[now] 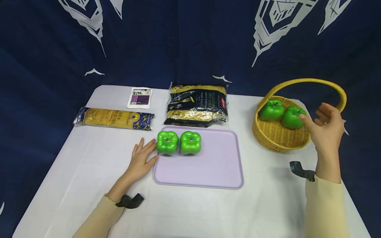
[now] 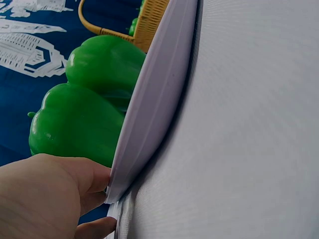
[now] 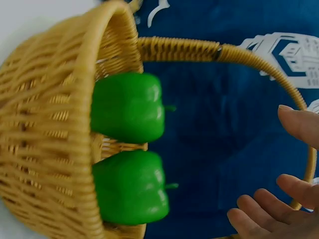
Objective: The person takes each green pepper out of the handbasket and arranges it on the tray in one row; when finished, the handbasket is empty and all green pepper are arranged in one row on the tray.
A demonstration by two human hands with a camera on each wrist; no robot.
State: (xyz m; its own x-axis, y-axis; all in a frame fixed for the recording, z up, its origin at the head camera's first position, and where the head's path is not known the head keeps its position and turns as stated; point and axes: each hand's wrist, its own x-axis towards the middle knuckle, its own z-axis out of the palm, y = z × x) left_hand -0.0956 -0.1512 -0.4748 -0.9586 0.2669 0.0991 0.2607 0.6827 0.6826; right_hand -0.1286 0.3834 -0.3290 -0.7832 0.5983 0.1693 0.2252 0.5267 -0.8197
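A lilac tray [image 1: 208, 158] lies on the table with two green bell peppers [image 1: 190, 142] side by side near its upper left corner. My left hand [image 1: 141, 162] rests at the tray's left edge, fingers spread and touching or very near the rim; the left wrist view shows the thumb by the rim [image 2: 149, 94]. A yellow wicker basket [image 1: 276, 143] stands at the right, holding two more green bell peppers [image 3: 132, 186]. Over its right side hovers my right hand [image 1: 328, 130], thumb and fingers apart with nothing between them. The arched handle [image 3: 189, 50] passes behind that hand.
Behind the tray lies a black and gold bag of penne [image 1: 196, 104]. A yellow spaghetti packet [image 1: 114, 119] is at the left, with a small white and purple packet [image 1: 140, 98] beyond it. A dark blue patterned curtain [image 1: 178, 43] hangs along the table's back edge.
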